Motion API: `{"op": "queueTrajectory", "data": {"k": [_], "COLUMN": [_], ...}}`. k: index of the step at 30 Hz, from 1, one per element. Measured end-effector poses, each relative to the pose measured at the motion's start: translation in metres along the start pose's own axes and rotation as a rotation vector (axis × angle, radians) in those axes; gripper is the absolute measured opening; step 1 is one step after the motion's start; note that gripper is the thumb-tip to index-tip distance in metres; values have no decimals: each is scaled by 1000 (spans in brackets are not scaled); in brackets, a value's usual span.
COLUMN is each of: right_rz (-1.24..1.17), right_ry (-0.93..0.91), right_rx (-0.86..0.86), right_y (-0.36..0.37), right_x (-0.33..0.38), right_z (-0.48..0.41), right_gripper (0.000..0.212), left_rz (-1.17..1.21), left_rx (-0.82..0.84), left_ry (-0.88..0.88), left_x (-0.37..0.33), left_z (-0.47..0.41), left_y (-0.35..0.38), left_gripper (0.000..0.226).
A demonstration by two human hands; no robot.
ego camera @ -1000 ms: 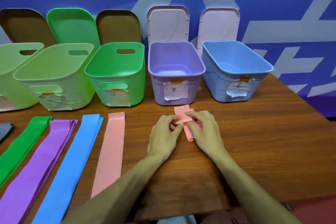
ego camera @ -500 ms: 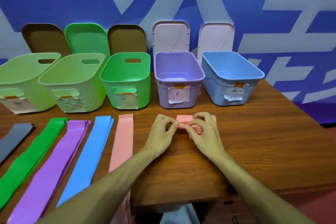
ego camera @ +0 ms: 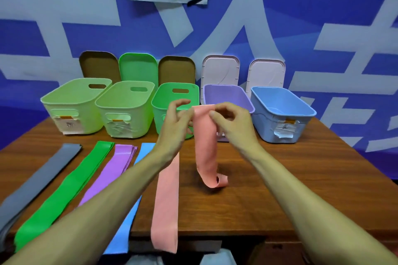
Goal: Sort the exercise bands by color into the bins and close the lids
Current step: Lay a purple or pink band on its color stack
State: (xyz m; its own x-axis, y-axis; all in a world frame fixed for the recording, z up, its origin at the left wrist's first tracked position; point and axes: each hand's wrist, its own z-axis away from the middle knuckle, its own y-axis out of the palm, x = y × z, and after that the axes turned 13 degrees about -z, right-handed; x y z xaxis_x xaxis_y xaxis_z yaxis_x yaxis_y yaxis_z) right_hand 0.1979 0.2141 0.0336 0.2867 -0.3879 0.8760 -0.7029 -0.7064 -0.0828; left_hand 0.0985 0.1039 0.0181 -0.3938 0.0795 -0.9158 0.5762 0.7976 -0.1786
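Pink band (ego camera: pixel 204 140), folded small on the counter (ego camera: pixel 280 178) 1 second ago, now hangs unrolled above it, curled tail touching the wood; left hand (ego camera: pixel 175 122) and right hand (ego camera: pixel 233 122) each pinch its top end. Binning it looks further off.

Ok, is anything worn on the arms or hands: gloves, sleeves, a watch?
Nothing that shows. The left hand and right hand are bare, with no gloves and no rings in view. The left forearm and right forearm are bare too, down to the frame's edge: no sleeve, watch or wristband.
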Motion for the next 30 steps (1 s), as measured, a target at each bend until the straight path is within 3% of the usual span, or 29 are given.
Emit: {"op": "queueTrajectory", "data": {"k": [3, 9, 13, 21, 30], "right_rz": [-127, -382, -512, -403, -231], "right_ry": [33, 102, 147, 194, 444], "right_rx": [1, -12, -14, -41, -32], "right_y": [13, 42, 56, 74, 82], "right_x": [21, 49, 59, 51, -27], "right_z": [1, 6, 6, 3, -1], "right_gripper": [13, 9, 16, 15, 11], "left_rz": [41, -62, -131, -115, -192], "left_rx": [100, 300, 321, 346, 384], "left_ry": [-55, -89, -124, -300, -430], "left_x": [4, 22, 30, 41, 62], "left_z": [18, 68, 84, 111, 132], "left_y": [-13, -35, -45, -65, -69], "left_gripper": [28, 27, 25, 31, 34]}}
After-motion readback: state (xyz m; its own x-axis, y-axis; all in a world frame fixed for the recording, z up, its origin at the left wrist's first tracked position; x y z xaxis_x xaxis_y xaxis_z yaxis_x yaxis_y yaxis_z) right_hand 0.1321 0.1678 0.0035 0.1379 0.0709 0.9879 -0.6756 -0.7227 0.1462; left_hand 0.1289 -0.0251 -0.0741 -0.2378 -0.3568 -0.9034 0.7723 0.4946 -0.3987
